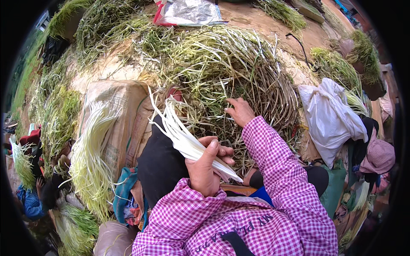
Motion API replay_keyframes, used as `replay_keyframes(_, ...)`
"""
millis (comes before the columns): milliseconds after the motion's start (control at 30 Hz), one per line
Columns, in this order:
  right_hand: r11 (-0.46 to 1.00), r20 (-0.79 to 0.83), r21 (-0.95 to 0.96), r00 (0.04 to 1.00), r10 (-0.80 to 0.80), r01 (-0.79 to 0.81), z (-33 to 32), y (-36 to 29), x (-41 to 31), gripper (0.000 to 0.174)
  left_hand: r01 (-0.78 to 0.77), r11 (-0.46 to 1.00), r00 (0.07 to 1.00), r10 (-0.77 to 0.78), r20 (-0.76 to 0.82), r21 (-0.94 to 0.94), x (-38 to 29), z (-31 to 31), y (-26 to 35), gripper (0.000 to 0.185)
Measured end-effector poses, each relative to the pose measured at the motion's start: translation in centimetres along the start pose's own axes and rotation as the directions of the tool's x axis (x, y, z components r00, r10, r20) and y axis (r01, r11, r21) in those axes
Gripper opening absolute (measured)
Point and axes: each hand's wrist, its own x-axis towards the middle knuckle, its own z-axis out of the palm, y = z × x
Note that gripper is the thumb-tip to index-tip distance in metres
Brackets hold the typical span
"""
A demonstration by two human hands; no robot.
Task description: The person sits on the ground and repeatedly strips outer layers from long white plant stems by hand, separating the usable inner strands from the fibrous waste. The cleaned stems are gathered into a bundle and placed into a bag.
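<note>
My left hand point(205, 171) is closed around a bundle of long white stalks point(184, 137), probably blanched chives or a similar vegetable. The bundle slants across my lap, its loose ends fanning towards the upper left and its narrow end at the lower right. Ahead of my lap spreads a large heap of untrimmed stalks point(237, 60) with green and yellow leaves and brownish stems. Over the near side of this heap reaches my right hand point(240, 111), thumb and forefinger apart. Nothing shows in its grasp; whether its fingertips touch the leaves is hard to tell.
On my left, pale cleaned stalks point(93, 156) lie over a woven sack point(128, 96). A white plastic bag point(330, 118) stands to the right, near a person in a checked hat point(379, 153). Leaf litter point(112, 35) covers the ground farther out, by a silvery sheet point(192, 12).
</note>
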Motion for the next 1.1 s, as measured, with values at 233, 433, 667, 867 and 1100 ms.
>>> replay_keyframes(233, 0.974, -0.257, 0.228, 0.965, 0.059, 0.002, -2.0, 2.3, 3.9, 0.018, 0.010, 0.999, 1.000, -0.010, -0.004, 0.032, 0.0, 0.0, 0.4, 0.021)
replay_keyframes(433, 0.523, -0.057, 0.844, 0.951, 0.304, -0.117, -6.5, 3.6, 0.3, 0.019, 0.032, 0.998, 0.999, -0.033, 0.015, 0.049, -0.2, 0.2, 0.1, 0.019)
replay_keyframes(667, 0.301, 0.129, 0.933, 0.965, 0.230, -0.196, -9.9, 4.2, -5.1, 0.018, 0.024, 0.999, 0.999, -0.026, 0.037, 0.043, -0.1, 0.5, -0.9, 0.019)
replay_keyframes(867, 0.179, -0.154, 0.971, 0.987, -0.037, 0.158, -13.4, 2.7, -9.9, 0.025, 0.027, 0.998, 0.998, -0.031, 0.058, 0.058, 0.2, 0.5, -1.6, 0.020)
replay_keyframes(1100, -0.033, -0.508, 0.861, 0.860, -0.038, 0.507, -15.9, 0.8, -16.0, 0.024, 0.027, 0.993, 0.999, -0.030, 0.026, 0.119, 0.3, 0.7, -2.1, 0.017)
